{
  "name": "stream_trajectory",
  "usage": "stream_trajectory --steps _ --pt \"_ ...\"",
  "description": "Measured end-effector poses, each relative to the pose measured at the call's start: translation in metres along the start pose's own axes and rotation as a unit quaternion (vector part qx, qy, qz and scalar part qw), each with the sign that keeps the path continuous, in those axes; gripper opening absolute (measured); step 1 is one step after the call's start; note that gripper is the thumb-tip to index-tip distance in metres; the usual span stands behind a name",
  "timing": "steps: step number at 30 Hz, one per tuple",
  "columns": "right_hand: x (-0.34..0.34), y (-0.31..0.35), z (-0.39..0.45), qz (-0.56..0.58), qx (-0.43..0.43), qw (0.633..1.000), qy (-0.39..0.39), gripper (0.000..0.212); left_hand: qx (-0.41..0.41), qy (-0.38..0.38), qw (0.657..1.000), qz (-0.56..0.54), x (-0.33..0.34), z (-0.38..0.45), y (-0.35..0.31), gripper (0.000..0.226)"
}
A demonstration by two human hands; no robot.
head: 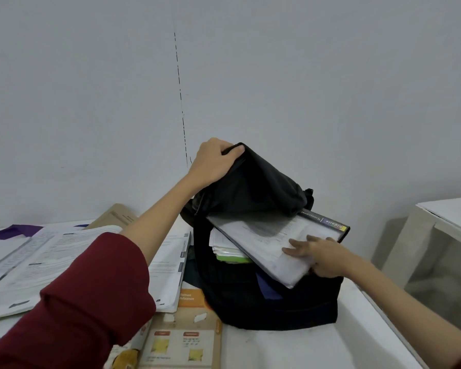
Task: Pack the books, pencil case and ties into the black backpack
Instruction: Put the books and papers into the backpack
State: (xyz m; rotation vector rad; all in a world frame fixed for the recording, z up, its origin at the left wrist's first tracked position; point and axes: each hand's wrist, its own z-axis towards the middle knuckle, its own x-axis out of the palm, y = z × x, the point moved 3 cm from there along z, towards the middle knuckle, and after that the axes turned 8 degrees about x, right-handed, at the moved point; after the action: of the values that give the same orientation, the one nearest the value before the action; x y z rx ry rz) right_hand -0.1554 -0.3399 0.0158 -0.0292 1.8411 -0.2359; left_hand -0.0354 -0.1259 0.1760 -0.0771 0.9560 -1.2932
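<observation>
The soft black fabric backpack stands on the white counter, its mouth held wide. A flat white book with a dark, printed spine lies tilted across the opening, its upper end under the lifted flap and its lower corner jutting out over the front rim. Beneath it, more books sit inside, one with a green edge.

The right hand lies on the book's lower end, fingers spread flat over the cover and thumb tucked under the edge. The left hand, in a dark red sleeve, grips the top of the flap, fingers curled over the cloth.

The book looks too askew to drop in cleanly: pushed as it lies, its corner would probably catch on the rim or ride up on the stack and crease pages. If the left hand's grip slackens, the limp flap would fall over the mouth. The book could also slide off the front.

Open books and an orange-covered workbook lie just beside the bag on the left. No pencil case or ties can be made out.
</observation>
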Motion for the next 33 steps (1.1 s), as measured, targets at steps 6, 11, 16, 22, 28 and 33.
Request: stream_trajectory --steps 6,11,16,22,28,33 --pt "-0.012 0.075 0.018 0.041 0.026 0.972 -0.231 0.042 -0.009 -0.061 0.997 -0.04 0.004 0.009 -0.01 0.054" --pt "-0.011 0.109 0.052 0.1 0.028 0.977 -0.184 0.044 0.009 -0.069 0.997 -0.036 -0.003 0.016 -0.013 0.055" --pt "0.017 0.084 0.064 0.171 0.018 0.98 -0.094 0.09 0.014 -0.068 0.997 -0.041 -0.007 0.015 -0.005 0.055" --pt "0.023 0.083 0.079 0.157 0.057 0.974 -0.155 0.104 0.038 -0.063 0.997 -0.025 -0.008 0.019 -0.001 0.055" --pt "0.016 0.076 0.082 0.138 0.046 0.979 -0.141 0.119 0.028 -0.073 0.995 -0.055 -0.002 0.026 0.001 0.057" --pt "0.0 0.035 0.07 0.127 0.067 0.971 -0.189 0.123 0.027 -0.062 0.996 -0.058 0.003 0.026 0.003 0.056"
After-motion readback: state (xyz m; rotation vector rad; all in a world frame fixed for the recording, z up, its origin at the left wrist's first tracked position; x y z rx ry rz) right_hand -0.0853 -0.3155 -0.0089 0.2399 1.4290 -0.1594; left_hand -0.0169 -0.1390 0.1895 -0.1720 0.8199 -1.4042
